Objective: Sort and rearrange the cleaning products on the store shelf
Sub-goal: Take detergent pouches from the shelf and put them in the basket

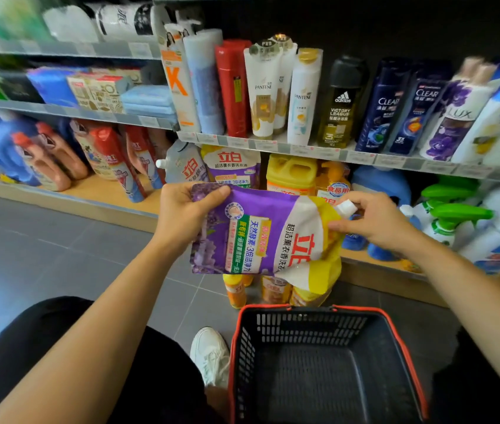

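head cam, purple pouch held sideways in front of the bottom shelf, left hand gripping its bottom end, right hand pinching the top by the white cap, black basket on the floor just below, shampoo bottles up top

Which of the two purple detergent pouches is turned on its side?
The purple pouch held between left hand and right hand; the shelf pouch stands upright behind it.

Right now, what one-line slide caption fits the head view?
Left hand and right hand hold a purple detergent pouch sideways before the shelf, a black basket nearby.
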The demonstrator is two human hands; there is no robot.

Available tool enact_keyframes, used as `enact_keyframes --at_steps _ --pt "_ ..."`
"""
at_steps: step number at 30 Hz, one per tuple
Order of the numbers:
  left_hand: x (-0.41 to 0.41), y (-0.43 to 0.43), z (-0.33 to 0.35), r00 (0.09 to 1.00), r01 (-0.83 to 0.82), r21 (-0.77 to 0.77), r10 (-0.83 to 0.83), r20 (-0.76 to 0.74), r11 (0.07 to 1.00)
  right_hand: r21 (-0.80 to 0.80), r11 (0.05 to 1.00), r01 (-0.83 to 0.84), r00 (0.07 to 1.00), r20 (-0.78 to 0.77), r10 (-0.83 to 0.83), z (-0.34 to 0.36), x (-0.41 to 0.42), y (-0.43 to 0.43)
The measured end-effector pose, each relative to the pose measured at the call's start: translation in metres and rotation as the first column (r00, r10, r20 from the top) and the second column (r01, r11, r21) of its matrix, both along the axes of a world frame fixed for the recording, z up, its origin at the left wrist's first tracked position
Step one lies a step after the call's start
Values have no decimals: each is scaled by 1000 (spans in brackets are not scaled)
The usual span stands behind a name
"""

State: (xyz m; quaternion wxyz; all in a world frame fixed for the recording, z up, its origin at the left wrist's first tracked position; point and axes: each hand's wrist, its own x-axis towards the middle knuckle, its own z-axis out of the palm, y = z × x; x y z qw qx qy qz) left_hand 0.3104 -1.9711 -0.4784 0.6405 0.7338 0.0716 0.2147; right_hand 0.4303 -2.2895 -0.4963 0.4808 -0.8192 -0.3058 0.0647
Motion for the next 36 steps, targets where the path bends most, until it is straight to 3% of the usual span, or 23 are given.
enact_keyframes --at_steps 6,11,14,18,22,30,36 --pt "2 48 -17 989 -65 146 83 -121 987 104 995 5 987 161 -22 55 14 53" --pt "11 68 -42 949 -65 460 198 -247 885 9 999 -47 936 349 41 93 30 127" --pt "22 78 -56 909 -169 476 322 -263 863 -125 987 -101 907 397 143 97 36 161" --pt "36 99 -76 867 -192 331 318 -384 924 -240 957 -166 895 370 248 81 43 190" --pt "59 143 -89 825 -335 218 397 -402 917 -227 961 -159 901 365 235 58 54 213" --pt "143 209 -86 852 -271 372 401 -336 888 -148 962 -230 921 286 265 26 68 267" --pt "179 228 -95 832 -228 554 456 -317 801 -298 895 -331 906 165 390 -33 68 304"
